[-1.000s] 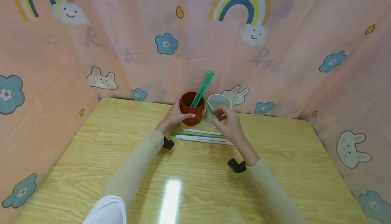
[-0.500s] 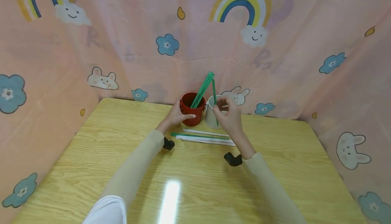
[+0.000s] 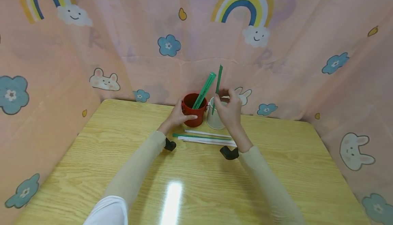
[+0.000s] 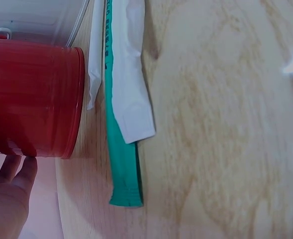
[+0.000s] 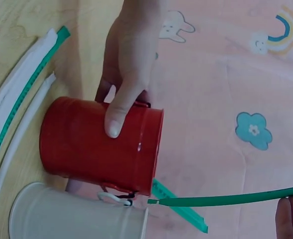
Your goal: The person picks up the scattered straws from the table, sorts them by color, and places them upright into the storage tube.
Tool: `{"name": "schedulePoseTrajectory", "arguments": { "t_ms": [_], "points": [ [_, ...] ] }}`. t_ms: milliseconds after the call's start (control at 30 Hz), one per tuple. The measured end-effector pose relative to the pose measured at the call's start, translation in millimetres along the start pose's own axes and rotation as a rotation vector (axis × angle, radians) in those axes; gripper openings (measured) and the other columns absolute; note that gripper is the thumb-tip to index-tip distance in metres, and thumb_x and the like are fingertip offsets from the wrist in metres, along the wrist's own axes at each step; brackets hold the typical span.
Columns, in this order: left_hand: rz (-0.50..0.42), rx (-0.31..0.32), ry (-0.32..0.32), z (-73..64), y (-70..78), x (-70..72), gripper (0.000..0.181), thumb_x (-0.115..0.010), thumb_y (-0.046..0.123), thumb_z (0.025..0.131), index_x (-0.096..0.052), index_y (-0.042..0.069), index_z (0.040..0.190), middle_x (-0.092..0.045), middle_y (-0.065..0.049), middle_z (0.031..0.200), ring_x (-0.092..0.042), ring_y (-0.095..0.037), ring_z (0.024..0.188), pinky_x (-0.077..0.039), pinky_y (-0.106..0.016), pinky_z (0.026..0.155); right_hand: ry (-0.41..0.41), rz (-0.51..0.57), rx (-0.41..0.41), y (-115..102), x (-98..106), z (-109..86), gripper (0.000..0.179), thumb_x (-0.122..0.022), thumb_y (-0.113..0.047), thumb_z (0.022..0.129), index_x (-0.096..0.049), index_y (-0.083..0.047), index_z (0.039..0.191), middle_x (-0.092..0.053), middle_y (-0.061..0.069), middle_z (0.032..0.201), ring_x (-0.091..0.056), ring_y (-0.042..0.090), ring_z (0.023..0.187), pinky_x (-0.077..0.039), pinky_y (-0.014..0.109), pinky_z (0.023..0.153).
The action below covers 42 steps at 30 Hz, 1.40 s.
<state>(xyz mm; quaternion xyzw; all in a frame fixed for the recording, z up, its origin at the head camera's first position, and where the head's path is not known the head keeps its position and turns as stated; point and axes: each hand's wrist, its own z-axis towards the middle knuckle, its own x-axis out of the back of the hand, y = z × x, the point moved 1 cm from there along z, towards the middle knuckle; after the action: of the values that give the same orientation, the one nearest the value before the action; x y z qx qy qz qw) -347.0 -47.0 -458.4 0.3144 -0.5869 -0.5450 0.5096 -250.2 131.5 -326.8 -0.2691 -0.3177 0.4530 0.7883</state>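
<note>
My left hand (image 3: 177,116) grips the small red bucket (image 3: 194,118), its thumb lying across the front. Green paper-wrapped straws (image 3: 204,89) lean out of that bucket toward the right. Between thumb and fingers, my right hand (image 3: 230,110) pinches a thin green wrapped straw (image 3: 219,77), held nearly upright. Its lower end shows in front of the white bucket (image 3: 215,122), which stands close beside the red one. In the right wrist view, the held straw (image 5: 221,199) has one end near the rims of both buckets. Part of the white bucket is hidden behind my right hand.
White wrapped straws (image 3: 207,139) and a green wrapped straw (image 4: 124,174) lie side by side on the wooden table (image 3: 129,170), in front of the buckets. A patterned pink curtain (image 3: 138,68) hangs behind the table's back edge. Black pieces (image 3: 229,152) show at both wrists.
The right hand has moved up and slightly right with the pinched straw. That straw has swung from slanting beside the red bucket to nearly upright. The left hand stays on the red bucket.
</note>
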Motion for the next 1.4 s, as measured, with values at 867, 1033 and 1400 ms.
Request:
{"name": "schedulePoseTrajectory", "arguments": {
  "t_ms": [867, 1033, 1400],
  "points": [
    [-0.008, -0.021, -0.005, 5.7, -3.7, 0.1, 0.09, -0.079, 0.01, 0.078, -0.021, 0.01, 0.147, -0.038, -0.01, 0.147, -0.041, -0.026, 0.133, -0.037, -0.043, 0.112, 0.071, 0.132, -0.009, 3, -19, 8.0, 0.014, -0.06, 0.004, 0.087, -0.06, 0.015, 0.097, -0.064, 0.029, 0.089, -0.057, 0.004, 0.078, -0.052, 0.019, 0.071],
    [-0.005, -0.019, -0.016, 3.9, -4.2, -0.3, 0.09, -0.078, 0.013, 0.08, -0.019, 0.009, 0.148, -0.036, -0.012, 0.148, -0.039, -0.029, 0.134, -0.036, -0.046, 0.112, 0.049, 0.192, -0.088, 12, -23, 4.1, 0.017, -0.06, 0.003, 0.089, -0.058, 0.016, 0.1, -0.061, 0.029, 0.089, -0.058, 0.004, 0.076, -0.051, 0.012, 0.067],
    [-0.004, -0.046, 0.0, 2.1, -2.8, -0.2, 0.088, -0.078, 0.01, 0.079, -0.021, 0.008, 0.146, -0.039, -0.012, 0.146, -0.042, -0.029, 0.132, -0.038, -0.045, 0.111, 0.04, 0.261, -0.224, 22, -32, 0.6, 0.023, -0.06, 0.002, 0.09, -0.054, 0.018, 0.106, -0.058, 0.007, 0.086, -0.059, 0.011, 0.075, -0.05, 0.013, 0.065]
  ]
}}
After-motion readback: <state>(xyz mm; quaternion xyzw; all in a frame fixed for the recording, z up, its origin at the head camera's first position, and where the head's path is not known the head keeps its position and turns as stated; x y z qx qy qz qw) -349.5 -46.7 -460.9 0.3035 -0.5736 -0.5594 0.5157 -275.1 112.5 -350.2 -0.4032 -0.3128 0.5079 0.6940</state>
